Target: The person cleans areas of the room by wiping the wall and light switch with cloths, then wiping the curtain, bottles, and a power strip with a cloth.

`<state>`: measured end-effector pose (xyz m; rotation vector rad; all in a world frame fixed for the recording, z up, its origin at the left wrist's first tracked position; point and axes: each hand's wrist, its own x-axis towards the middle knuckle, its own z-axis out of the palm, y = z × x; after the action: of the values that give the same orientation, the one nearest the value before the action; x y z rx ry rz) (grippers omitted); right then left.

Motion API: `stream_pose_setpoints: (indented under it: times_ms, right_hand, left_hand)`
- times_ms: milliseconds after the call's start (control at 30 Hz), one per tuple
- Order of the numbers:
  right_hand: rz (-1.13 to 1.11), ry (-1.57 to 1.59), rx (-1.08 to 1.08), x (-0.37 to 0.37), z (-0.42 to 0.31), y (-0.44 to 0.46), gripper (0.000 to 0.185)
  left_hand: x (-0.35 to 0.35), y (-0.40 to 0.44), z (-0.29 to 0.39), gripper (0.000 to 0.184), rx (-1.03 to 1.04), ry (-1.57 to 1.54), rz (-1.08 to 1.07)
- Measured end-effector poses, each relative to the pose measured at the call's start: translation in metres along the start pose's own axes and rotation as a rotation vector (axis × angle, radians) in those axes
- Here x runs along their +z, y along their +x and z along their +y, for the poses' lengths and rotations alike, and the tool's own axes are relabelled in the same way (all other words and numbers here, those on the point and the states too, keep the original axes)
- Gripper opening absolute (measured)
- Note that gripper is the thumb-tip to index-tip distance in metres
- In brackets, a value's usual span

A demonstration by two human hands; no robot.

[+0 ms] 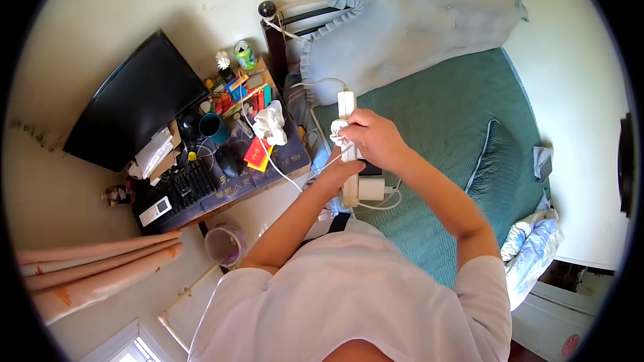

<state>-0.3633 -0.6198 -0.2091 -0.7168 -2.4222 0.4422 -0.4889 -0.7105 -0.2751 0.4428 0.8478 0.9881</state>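
Observation:
A long white power strip (pixel 347 102) is held up in front of my body, over the edge of the bed. My left hand (pixel 341 173) is closed round its lower half. In my right hand (pixel 377 139), a crumpled white tissue (pixel 337 133) is pinched against the strip's upper part. A white plug-in charger (pixel 371 189) sticks out of the right side of the strip near its lower end, with a white cable (pixel 386 206) looping from it. The strip's own cord (pixel 320 82) leaves its top end. My fingertips behind the strip are partly hidden.
Left of me stands a desk (pixel 290 161) with a monitor (pixel 137 104), a keyboard (pixel 176 191), a dark mug (pixel 213 127), a green can (pixel 245 55) and another crumpled tissue (pixel 270 124). Below it is a bin (pixel 225 245). The green bed (pixel 429 104) has a dark cushion (pixel 500 171).

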Motion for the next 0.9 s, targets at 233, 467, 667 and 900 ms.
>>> stream_pose_setpoints:
  times_ms: [233,467,667,900]
  right_hand:
    - [0.079,-0.085,0.021,-0.007,0.012,0.041,0.025]
    - [0.058,-0.147,0.017,-0.021,0.031,0.051,0.022]
    - [-0.207,0.051,-0.204,-0.022,0.009,0.041,0.024]
    - [-0.085,-0.032,-0.157,-0.017,0.008,0.055,0.024]
  left_hand:
    - [-0.003,0.013,0.017,0.09,0.122,0.033,-0.113]
    - [-0.009,0.021,0.042,0.083,0.058,0.048,-0.142]
    - [-0.023,0.033,0.036,0.089,0.161,0.041,-0.133]
    - [-0.026,0.027,0.043,0.06,0.004,-0.031,-0.177]
